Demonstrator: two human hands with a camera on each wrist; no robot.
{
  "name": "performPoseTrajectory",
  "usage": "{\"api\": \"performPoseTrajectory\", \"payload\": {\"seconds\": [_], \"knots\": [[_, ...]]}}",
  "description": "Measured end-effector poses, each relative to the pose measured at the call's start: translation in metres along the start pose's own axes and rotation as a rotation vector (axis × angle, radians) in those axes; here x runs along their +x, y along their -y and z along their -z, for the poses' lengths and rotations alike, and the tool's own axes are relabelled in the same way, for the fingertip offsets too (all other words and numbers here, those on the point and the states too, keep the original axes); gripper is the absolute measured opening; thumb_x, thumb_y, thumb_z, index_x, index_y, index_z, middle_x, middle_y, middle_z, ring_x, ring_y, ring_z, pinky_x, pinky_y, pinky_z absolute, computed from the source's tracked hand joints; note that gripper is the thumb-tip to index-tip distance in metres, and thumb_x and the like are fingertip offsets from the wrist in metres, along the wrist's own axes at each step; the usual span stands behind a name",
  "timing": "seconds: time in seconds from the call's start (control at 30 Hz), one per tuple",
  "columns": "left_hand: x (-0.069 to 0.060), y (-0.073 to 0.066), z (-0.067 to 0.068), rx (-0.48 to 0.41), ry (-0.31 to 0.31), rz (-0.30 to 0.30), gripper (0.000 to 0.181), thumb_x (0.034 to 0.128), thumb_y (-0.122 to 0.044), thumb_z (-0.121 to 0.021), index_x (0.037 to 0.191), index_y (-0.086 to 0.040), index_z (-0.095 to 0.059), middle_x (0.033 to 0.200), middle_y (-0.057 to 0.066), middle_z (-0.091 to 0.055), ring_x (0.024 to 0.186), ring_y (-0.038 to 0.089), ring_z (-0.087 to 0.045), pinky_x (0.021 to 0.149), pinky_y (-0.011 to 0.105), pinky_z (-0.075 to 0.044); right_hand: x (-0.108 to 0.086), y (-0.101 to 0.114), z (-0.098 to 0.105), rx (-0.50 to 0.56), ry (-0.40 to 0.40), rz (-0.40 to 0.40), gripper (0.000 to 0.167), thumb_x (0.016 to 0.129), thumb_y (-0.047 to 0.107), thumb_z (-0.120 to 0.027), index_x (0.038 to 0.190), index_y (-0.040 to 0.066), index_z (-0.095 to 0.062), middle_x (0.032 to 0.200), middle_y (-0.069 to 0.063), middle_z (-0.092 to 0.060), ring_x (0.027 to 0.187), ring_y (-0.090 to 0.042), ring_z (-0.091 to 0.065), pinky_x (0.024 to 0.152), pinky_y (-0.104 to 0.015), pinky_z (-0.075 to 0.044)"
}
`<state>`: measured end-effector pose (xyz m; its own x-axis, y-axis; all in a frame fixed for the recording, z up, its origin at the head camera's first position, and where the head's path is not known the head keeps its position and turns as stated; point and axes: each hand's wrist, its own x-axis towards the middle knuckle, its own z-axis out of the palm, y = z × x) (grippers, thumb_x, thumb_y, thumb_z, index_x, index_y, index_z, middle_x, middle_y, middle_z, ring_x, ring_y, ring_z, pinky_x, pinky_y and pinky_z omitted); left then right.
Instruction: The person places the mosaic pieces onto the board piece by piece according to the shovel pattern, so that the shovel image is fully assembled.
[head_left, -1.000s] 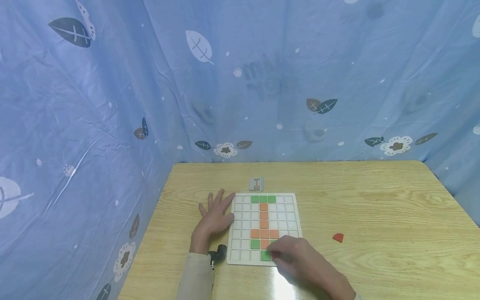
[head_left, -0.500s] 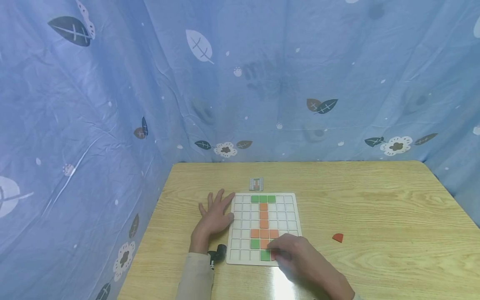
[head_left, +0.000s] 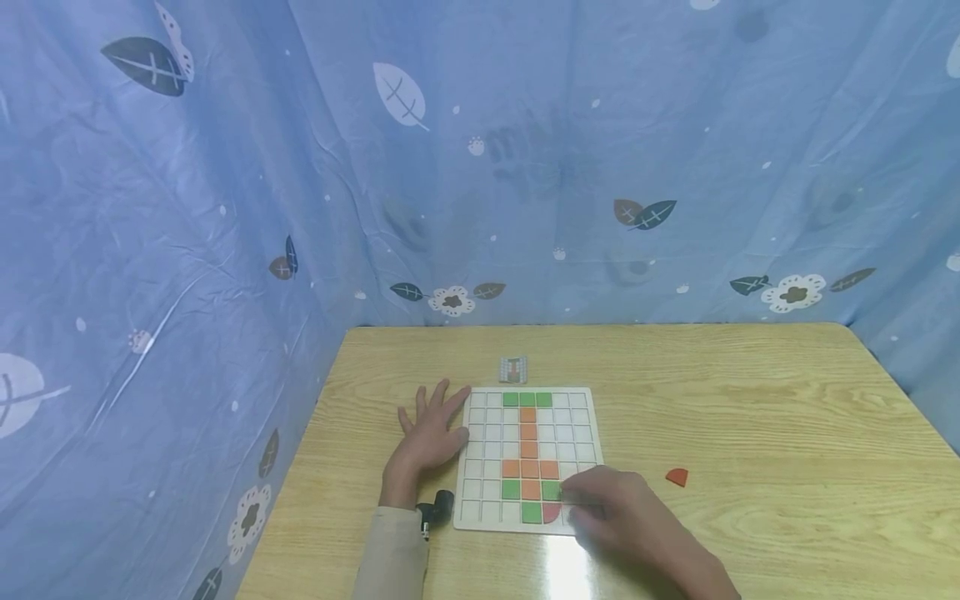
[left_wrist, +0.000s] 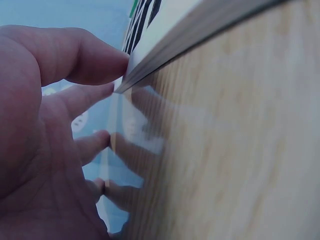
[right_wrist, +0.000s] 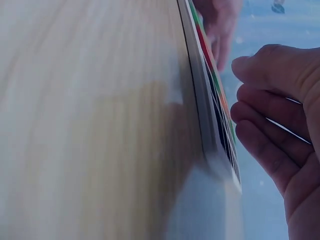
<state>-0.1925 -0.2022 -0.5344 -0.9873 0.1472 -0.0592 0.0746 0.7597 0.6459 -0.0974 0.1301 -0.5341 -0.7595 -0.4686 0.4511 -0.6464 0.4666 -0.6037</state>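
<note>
A white grid board lies on the table, with green and orange square tiles set in its cells. In the near row a red quarter-round tile sits right of a green square tile. My left hand rests at the board's left edge, fingers spread; in the left wrist view the thumb touches the board's side. My right hand hovers over the near right corner, just right of the red tile. In the right wrist view its fingers are loosely bent and hold nothing.
A second red quarter-round tile lies on the table right of the board. Behind the board is a small pattern card. A blue patterned curtain hangs along the table's back and sides.
My right hand has let go of the red quarter-round tile and drawn off to the right, uncovering it and the green tile above. The left hand has stayed in place.
</note>
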Motion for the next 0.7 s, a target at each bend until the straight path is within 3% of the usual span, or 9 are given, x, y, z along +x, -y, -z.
{"api": "performPoseTrajectory", "payload": {"seconds": [0.17,0.23,0.43,0.57,0.7], "knots": [[0.001,0.001,-0.001,0.001,0.002,0.002,0.079,0.0871,-0.018,-0.057,0.166,-0.022,-0.051,0.181,0.021,-0.023,0.167,0.057,0.003,0.121,0.087,0.017,-0.014,-0.009,0.02,-0.094,-0.042,-0.085,0.038,0.078,0.001,-0.09,0.112,0.018,-0.083,0.106,0.01,-0.082,0.095,-0.002,-0.074,0.092,-0.004,-0.052],[0.001,0.001,-0.001,0.011,0.01,0.014,0.079,0.0873,-0.019,-0.057,0.166,-0.022,-0.049,0.182,0.02,-0.021,0.168,0.056,0.004,0.121,0.086,0.017,-0.019,-0.015,0.027,-0.143,-0.078,-0.071,0.04,0.076,0.001,-0.092,0.111,0.018,-0.083,0.106,0.01,-0.083,0.097,-0.003,-0.076,0.095,-0.004,-0.051],[0.001,-0.001,0.0,0.044,0.018,0.031,0.079,0.0884,-0.018,-0.058,0.167,-0.023,-0.049,0.183,0.018,-0.021,0.168,0.055,0.003,0.122,0.086,0.015,-0.037,-0.033,0.047,-0.277,-0.15,-0.092,0.045,0.069,0.006,-0.099,0.11,0.02,-0.084,0.105,0.009,-0.084,0.094,-0.01,-0.081,0.091,-0.002,-0.051],[0.0,-0.002,0.001,0.054,0.015,0.025,0.078,0.0894,-0.019,-0.058,0.167,-0.022,-0.049,0.182,0.019,-0.022,0.168,0.056,0.002,0.122,0.088,0.012,-0.045,-0.043,0.065,-0.354,-0.203,-0.063,0.049,0.062,0.005,-0.101,0.107,0.015,-0.084,0.097,0.006,-0.084,0.086,-0.016,-0.081,0.089,-0.001,-0.051],[0.001,-0.001,0.001,0.04,0.008,0.017,0.078,0.0886,-0.019,-0.059,0.166,-0.021,-0.049,0.182,0.02,-0.022,0.168,0.057,0.002,0.121,0.088,0.013,-0.053,-0.051,0.081,-0.38,-0.243,-0.093,0.049,0.062,0.002,-0.1,0.107,0.013,-0.084,0.091,0.008,-0.083,0.082,-0.011,-0.079,0.082,0.0,-0.05]]}}
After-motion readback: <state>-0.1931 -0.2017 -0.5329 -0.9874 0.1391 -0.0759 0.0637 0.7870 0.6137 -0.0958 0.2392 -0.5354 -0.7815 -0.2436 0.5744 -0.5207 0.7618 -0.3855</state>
